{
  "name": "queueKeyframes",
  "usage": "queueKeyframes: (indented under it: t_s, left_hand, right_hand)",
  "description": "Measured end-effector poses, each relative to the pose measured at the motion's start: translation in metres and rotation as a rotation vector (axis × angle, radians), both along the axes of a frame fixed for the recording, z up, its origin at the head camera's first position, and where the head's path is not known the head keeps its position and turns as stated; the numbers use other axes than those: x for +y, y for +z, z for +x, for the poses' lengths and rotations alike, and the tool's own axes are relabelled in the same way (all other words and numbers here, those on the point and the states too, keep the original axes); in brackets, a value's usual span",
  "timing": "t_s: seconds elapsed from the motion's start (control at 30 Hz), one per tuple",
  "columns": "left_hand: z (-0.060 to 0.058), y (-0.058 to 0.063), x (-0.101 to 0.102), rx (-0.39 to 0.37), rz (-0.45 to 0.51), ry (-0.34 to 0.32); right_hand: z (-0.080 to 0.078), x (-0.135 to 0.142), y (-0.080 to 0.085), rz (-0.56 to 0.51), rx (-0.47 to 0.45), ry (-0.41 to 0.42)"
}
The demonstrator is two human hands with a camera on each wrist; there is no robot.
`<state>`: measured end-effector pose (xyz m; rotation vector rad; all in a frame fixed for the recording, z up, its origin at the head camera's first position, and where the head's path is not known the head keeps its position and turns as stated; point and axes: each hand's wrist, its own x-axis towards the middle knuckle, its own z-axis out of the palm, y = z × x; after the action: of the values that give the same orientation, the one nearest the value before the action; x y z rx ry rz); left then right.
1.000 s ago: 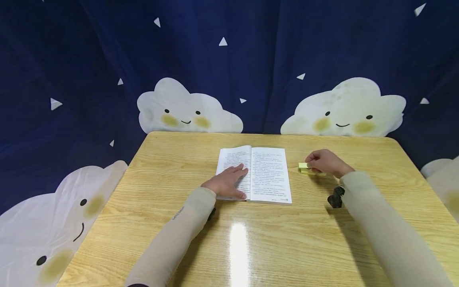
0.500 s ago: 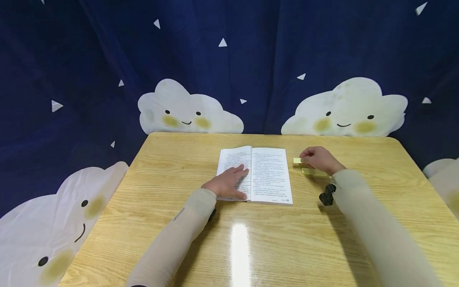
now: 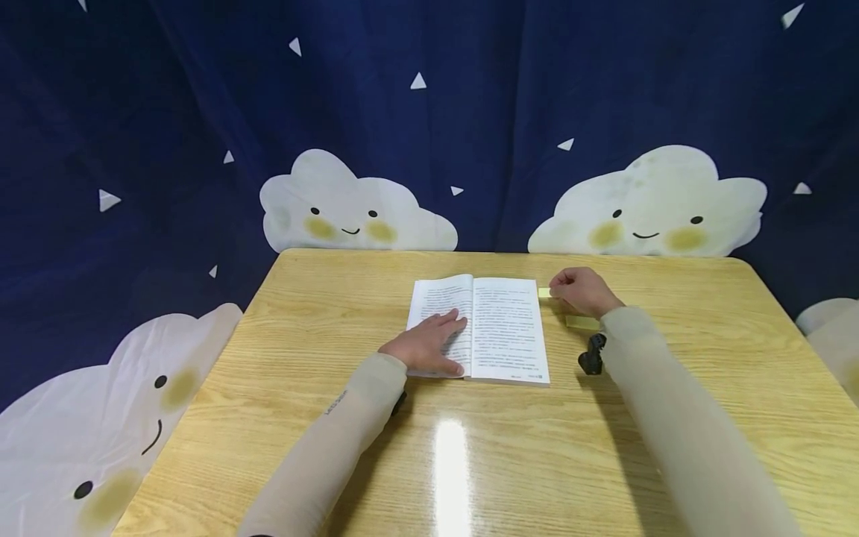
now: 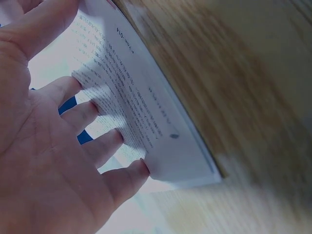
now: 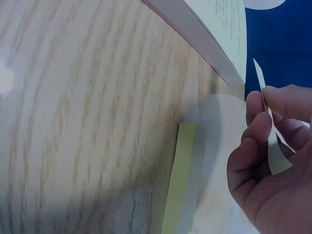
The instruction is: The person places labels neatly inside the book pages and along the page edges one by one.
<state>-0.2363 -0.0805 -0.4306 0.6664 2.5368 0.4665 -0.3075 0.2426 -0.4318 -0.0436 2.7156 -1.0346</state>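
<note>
An open book [image 3: 506, 328] with printed pages lies on the wooden table. My left hand [image 3: 426, 344] rests spread on its left page; the left wrist view shows the fingertips [image 4: 139, 168] on the paper. My right hand [image 3: 582, 291] is just beyond the book's right edge, pinching a thin yellow sticky note [image 5: 279, 153] between thumb and fingers. One end of the strip [image 3: 544, 293] pokes out to the left, close by the page's upper right edge. Below the right hand, a pad of yellow sticky notes [image 5: 180, 180] lies on the table, partly hidden by that hand in the head view.
The wooden table [image 3: 322, 298] reaches back to a dark blue curtain [image 3: 483, 112] printed with smiling clouds. A small black device [image 3: 591, 355] is fixed at the right wrist. Glare lies on the front middle of the table.
My right hand has lifted the sticky note off the pad and carried it left and away from me, toward the book's right edge. The left hand stays on the page.
</note>
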Motion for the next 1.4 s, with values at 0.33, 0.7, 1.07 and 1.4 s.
queueKeyframes:
  t_s: [0.33,0.7,1.07,1.4]
  left_hand:
    - [-0.001,0.000,-0.001,-0.005,-0.010,0.002]
    - [-0.002,-0.004,-0.002,-0.002,-0.008,-0.001]
    - [-0.002,-0.004,-0.001,-0.014,-0.016,0.017]
    - [-0.003,-0.004,0.000,-0.013,-0.018,0.016]
  right_hand:
    - [-0.009,-0.005,-0.002,-0.012,-0.020,-0.001]
    - [-0.020,-0.009,-0.012,0.015,0.019,0.013]
    - [-0.020,-0.014,-0.017,0.024,0.020,0.007]
    - [-0.021,-0.014,-0.020,0.042,0.020,0.010]
